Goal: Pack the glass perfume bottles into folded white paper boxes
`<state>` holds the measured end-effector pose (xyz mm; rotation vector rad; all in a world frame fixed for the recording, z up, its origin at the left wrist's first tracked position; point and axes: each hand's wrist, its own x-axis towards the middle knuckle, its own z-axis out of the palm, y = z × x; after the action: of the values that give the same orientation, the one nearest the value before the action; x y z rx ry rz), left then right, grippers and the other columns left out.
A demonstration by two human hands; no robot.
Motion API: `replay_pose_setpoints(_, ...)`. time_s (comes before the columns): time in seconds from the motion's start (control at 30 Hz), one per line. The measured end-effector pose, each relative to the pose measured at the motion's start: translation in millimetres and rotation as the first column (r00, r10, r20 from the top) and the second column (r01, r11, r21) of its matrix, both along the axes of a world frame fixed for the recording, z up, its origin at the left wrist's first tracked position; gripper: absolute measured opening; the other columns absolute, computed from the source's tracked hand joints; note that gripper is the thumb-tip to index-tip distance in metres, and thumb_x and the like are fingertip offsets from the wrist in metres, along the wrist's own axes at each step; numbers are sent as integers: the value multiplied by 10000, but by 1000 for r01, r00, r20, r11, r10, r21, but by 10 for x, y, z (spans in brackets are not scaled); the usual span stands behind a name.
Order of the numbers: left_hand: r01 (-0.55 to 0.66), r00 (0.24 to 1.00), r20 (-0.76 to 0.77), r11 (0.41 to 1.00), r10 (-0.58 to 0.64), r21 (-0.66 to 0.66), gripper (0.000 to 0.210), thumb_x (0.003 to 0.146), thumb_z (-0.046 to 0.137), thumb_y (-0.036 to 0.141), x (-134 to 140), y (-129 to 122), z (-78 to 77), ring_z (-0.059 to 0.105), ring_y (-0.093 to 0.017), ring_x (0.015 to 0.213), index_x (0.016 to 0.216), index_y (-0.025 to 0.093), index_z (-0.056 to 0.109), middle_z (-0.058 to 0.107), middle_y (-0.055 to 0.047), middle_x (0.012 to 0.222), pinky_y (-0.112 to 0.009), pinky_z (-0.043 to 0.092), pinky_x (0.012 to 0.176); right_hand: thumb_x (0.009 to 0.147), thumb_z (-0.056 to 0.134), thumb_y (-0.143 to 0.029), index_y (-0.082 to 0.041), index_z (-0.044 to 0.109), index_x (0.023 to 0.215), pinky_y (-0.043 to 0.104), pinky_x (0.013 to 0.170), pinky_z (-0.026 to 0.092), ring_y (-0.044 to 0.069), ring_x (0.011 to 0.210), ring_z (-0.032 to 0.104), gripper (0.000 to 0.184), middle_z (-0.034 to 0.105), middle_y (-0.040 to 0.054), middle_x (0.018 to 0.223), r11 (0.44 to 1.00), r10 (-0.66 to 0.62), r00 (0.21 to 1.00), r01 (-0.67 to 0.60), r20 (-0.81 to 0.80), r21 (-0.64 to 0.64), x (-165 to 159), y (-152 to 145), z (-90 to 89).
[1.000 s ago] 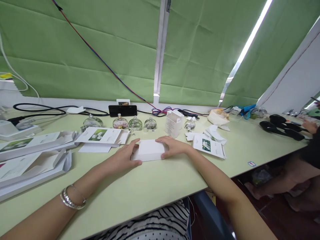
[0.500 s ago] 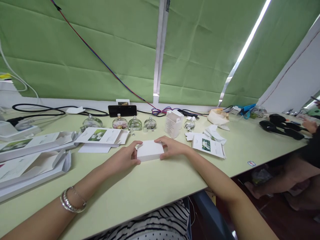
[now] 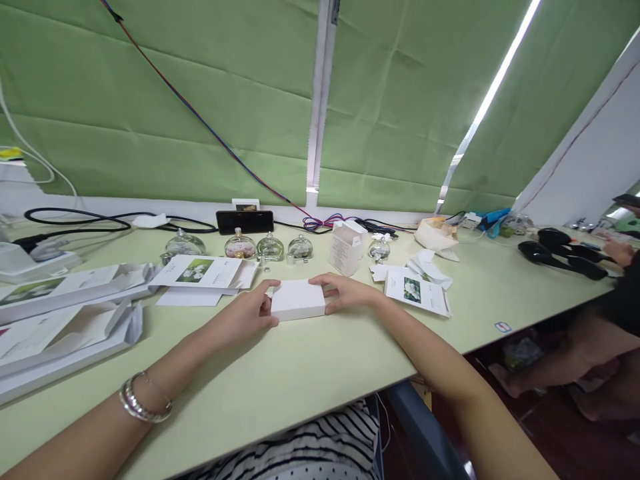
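Note:
Between my two hands lies a small plain white box [image 3: 299, 299] at the middle of the table, flat side up. My left hand [image 3: 253, 308] grips its left end, fingers behind and thumb at the near corner. On the opposite end, my right hand [image 3: 345, 292] holds it the same way, fingers curled round the side. Behind the box stand several round glass bottles, among them a green one [image 3: 270, 247] and a pinkish one [image 3: 239, 245]. An upright white carton [image 3: 347, 248] with printed text is just beyond my right hand.
Flattened flower-printed cartons [image 3: 200, 271] lie at left, with another [image 3: 419, 291] at right. A black phone [image 3: 245, 221] leans at the back near cables [image 3: 335, 220]. Black objects [image 3: 563, 255] lie far right, beside another person's hand [image 3: 619, 252].
The white box has shifted slightly left, with both hands still on its ends. At far right, the other person's hand and a dark object there have moved a little.

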<state>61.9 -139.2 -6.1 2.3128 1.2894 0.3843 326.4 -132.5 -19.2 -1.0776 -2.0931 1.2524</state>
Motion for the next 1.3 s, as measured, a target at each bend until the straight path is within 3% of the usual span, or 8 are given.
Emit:
replay_pose_setpoints(0.37, -37, 999, -24, 998, 38, 48, 632, 716, 506, 308, 19, -11, -24, 615, -226, 711, 1325, 218, 363, 628, 14, 720, -288, 420, 606, 580, 800, -262, -191, 471, 1219, 422, 1065, 368, 231, 1203, 485, 722, 363, 110, 1349, 991, -48, 998, 42, 40, 128, -73, -7, -68)
replay_pose_setpoints(0.5, -83, 996, 27, 996, 82, 22, 748, 686, 586, 364, -20, 50, -71, 618, -262, 916, 1367, 227, 308, 634, -46, 997, -341, 472, 761, 557, 804, -240, -178, 506, 1162, 429, 1033, 407, 225, 1138, 536, 677, 420, 110, 1310, 986, -101, 994, 93, 50, 136, -70, -3, -55)
replay_pose_setpoints(0.63, -219, 950, 236, 975, 203, 45, 1122, 500, 765, 447, -41, 172, -108, 388, -370, 1259, 1417, 213, 160, 393, -163, 1371, -499, 382, 991, 527, 806, -195, -167, 536, 1102, 450, 1035, 393, 239, 1177, 498, 637, 443, 119, 1304, 965, -220, 975, 219, -10, 142, 0, 31, 15)
replay_pose_setpoints(0.73, -251, 818, 509, 963, 266, -99, 1232, 486, 786, 468, -2, 196, -73, 342, -362, 1301, 1419, 248, 13, 212, -193, 1464, -529, 388, 1000, 525, 803, -199, -176, 531, 1102, 440, 1050, 372, 227, 1218, 455, 638, 434, 111, 1321, 941, -300, 935, 323, -190, 103, -8, 33, 77)
replay_pose_setpoints(0.83, -94, 724, 657, 974, 210, -208, 1119, 535, 783, 435, 66, 114, -2, 372, -330, 1294, 1396, 290, 83, 209, -166, 1480, -511, 423, 984, 506, 823, -248, -212, 513, 1132, 421, 1050, 373, 218, 1260, 409, 699, 436, 85, 1333, 957, -249, 865, 290, -436, 30, -152, -20, 89)
replay_pose_setpoints(1.0, 229, 730, 682, 956, -45, -183, 689, 622, 756, 412, 163, -117, 83, 519, -326, 1172, 1219, 232, 463, 523, -132, 1308, -468, 474, 938, 428, 865, -261, -233, 531, 1089, 422, 1015, 411, 235, 1261, 407, 741, 469, 70, 1293, 989, -144, 751, 126, -645, -74, -530, -180, -6)
replay_pose_setpoints(1.17, 177, 745, 667, 964, -1, -197, 476, 660, 728, 421, 202, -228, 130, 626, -309, 1007, 1056, 197, 591, 679, -110, 1065, -426, 532, 838, 429, 869, -246, -238, 527, 1037, 419, 1011, 411, 226, 1266, 395, 697, 470, 63, 1257, 989, -150, 703, 112, -695, -100, -682, -244, -80)
replay_pose_setpoints(1.3, 143, 742, 670, 974, 13, -177, 515, 612, 757, 424, 202, -246, 158, 644, -311, 966, 1052, 199, 611, 701, -102, 1015, -417, 538, 822, 471, 857, -310, -256, 495, 1085, 427, 988, 421, 230, 1271, 390, 715, 431, 73, 1304, 996, -72, 761, 85, -645, -10, -647, -232, -90)
